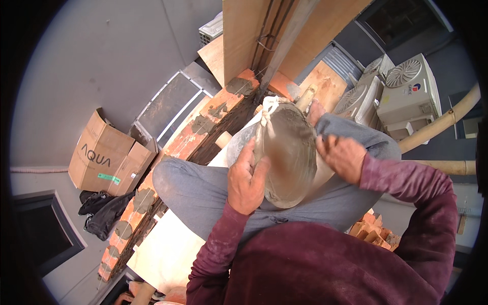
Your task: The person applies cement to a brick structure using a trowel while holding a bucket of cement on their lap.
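Observation:
A grey bucket [287,175] smeared with mortar is tilted in my lap, and its round mouth seems to face me. Whitish cloth or rope [271,108] is knotted at its far edge. My left hand [246,178] grips the left rim, thumb on the near face and fingers around the side. Beside the right rim is my right hand [343,156], its fingers bent and slightly smeared by motion; whether it touches the bucket I cannot tell. A brownish blur covers the middle of the bucket.
I sit over a pale board [165,251] beside a brick wall [185,142] dabbed with mortar. A cardboard box [101,152] and dark cloth [107,213] lie left. Air-conditioner units [406,96] and bamboo poles [442,124] are right. Broken bricks [373,231] lie below. Plywood [244,40] stands ahead.

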`<act>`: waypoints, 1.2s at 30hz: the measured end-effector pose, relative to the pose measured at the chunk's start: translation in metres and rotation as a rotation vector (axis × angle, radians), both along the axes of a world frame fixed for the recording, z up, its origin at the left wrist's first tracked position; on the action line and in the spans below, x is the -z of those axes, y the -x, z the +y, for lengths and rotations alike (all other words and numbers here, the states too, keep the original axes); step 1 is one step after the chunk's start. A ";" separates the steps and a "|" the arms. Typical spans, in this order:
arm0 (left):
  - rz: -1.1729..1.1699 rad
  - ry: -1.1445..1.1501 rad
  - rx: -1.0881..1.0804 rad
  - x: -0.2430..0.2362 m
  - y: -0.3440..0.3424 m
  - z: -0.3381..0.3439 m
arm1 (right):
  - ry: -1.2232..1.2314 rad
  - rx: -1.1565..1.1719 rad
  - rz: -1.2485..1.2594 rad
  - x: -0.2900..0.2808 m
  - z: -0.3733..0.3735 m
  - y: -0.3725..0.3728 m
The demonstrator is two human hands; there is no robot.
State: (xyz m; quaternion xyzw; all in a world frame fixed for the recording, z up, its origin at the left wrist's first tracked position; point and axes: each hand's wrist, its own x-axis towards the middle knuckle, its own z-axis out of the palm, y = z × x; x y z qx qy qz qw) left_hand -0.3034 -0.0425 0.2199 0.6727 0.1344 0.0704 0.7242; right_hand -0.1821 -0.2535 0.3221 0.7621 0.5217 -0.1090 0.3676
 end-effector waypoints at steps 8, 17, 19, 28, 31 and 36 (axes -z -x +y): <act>0.012 0.184 -0.081 -0.009 0.007 0.023 | -0.213 0.296 0.395 -0.040 -0.003 0.001; -0.069 0.212 -0.044 -0.006 -0.003 0.006 | -0.159 0.146 0.255 0.009 -0.016 -0.027; -0.083 0.186 -0.038 -0.006 -0.002 0.007 | 0.006 0.211 0.175 -0.029 0.005 -0.024; -0.029 0.269 0.013 -0.021 -0.002 -0.007 | -0.199 0.327 0.543 0.034 -0.031 -0.034; -0.002 0.171 -0.023 -0.014 0.009 0.008 | -0.296 0.409 0.829 0.053 -0.025 -0.027; -0.020 0.231 -0.065 -0.001 0.012 0.018 | -0.351 0.551 1.101 0.064 0.001 -0.001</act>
